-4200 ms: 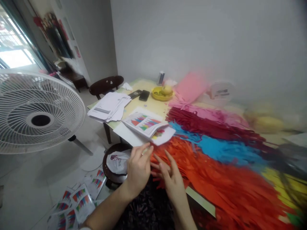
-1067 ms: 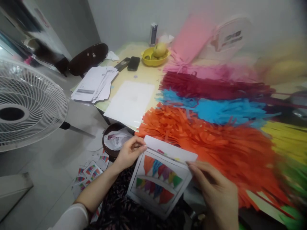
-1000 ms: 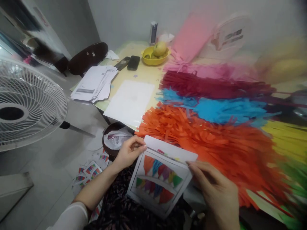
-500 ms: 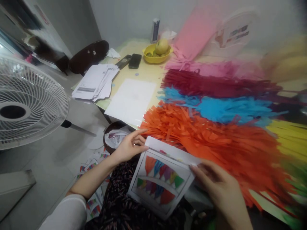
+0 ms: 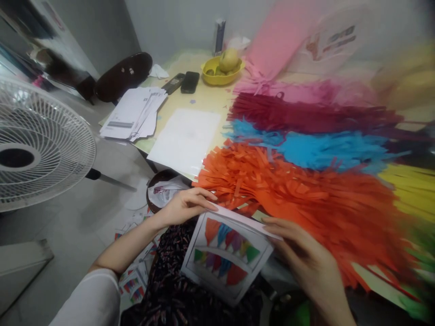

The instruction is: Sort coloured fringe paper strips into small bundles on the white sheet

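A white printed sheet (image 5: 220,258) with a picture of coloured bunting is held over my lap, tilted toward me. Along its top runs a narrow white strip (image 5: 241,221), apparently a folded edge or a second layer; I cannot tell which. My left hand (image 5: 186,206) grips the upper left corner between thumb and fingers. At the upper right corner, my right hand (image 5: 302,253) has its fingers over the strip and its thumb mostly hidden behind the sheet. Just beyond both hands lies a heap of orange fringed paper strips (image 5: 288,190) on the table.
Blue (image 5: 316,147), dark red (image 5: 306,115) and yellow fringes (image 5: 411,190) cover the table's right side. White paper (image 5: 186,140), a paper stack (image 5: 131,113), phones (image 5: 189,83) and a yellow fruit bowl (image 5: 217,80) lie further left. A fan (image 5: 44,149) stands left; printed sheets (image 5: 134,280) lie below.
The white part above the picture has narrowed from a broad flap to a thin strip. My left hand has shifted slightly right along the top edge, and my right fingers now lie over the strip.
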The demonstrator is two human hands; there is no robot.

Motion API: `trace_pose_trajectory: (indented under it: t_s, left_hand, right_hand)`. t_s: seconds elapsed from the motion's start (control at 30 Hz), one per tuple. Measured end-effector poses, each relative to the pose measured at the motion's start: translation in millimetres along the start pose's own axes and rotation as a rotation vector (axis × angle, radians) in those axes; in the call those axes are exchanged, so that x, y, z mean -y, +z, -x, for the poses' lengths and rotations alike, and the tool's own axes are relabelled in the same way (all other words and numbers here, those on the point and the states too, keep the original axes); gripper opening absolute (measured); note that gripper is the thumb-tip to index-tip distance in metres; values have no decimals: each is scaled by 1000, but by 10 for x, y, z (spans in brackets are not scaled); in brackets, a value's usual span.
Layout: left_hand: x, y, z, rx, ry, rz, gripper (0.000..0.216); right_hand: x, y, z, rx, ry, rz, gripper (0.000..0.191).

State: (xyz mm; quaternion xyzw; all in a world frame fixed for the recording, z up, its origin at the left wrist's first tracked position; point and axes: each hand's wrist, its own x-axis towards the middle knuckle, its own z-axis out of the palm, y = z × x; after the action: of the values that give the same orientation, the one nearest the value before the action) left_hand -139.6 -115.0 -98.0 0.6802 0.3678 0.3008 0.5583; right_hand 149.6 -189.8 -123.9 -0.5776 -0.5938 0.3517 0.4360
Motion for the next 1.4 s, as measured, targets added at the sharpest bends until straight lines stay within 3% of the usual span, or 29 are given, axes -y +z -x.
trace_pose_trajectory:
  t_s: [0.23,0.43,0.83,1.23,1.4]
  left_hand:
    - [-109,17,-88,70,-130,20,26]
    - [-263,-27,-200,170,-59,-168,26]
    - [-365,-54,-228,191,-163,-152,24]
    - [-241,-11,-105,203,58,-134,23]
    - [-207,-27,-66,263,139,-181,25]
  right_hand:
    - [113,-15,-56,98,153,77,33]
    - [199,-52,-133,164,45,108,31]
    - [274,-75,-144,168,47,108,30]
    - [170,-76,-43,187,-115,49,20]
    - [102,-99,-11,193,-158,23,21]
